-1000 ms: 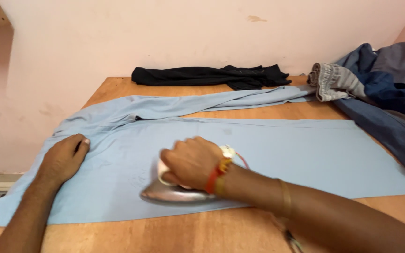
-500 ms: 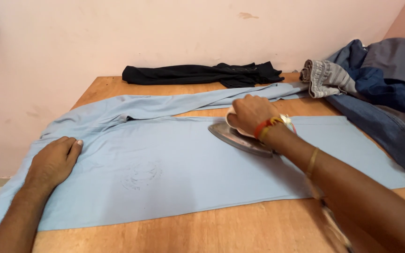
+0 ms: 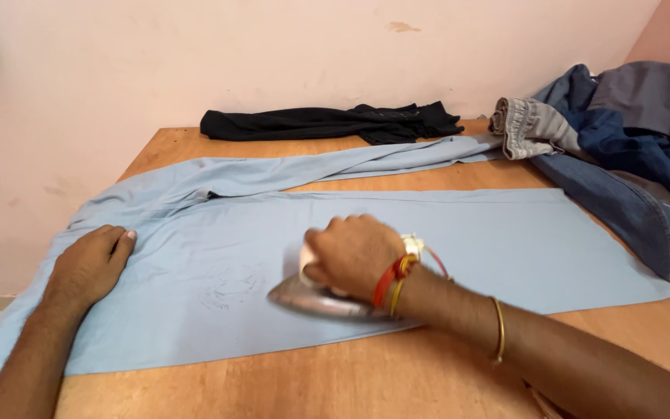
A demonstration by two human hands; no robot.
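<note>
A light blue garment [image 3: 459,240] lies spread flat across a wooden table [image 3: 397,372]. My right hand [image 3: 350,252] grips the handle of a metal clothes iron [image 3: 316,299], whose soleplate rests on the garment near its front edge. My left hand [image 3: 91,264] lies flat, palm down, on the left end of the garment, pressing the cloth. Red and yellow threads and a thin bangle circle my right wrist and forearm.
A black garment [image 3: 327,122] lies along the back of the table by the pink wall. A heap of blue denim and grey clothes [image 3: 622,147] fills the right back corner. A strip of bare wood runs along the front.
The iron went from the near middle out to the far right of the garment, then came back toward me to the near middle. My left hand stayed put.
</note>
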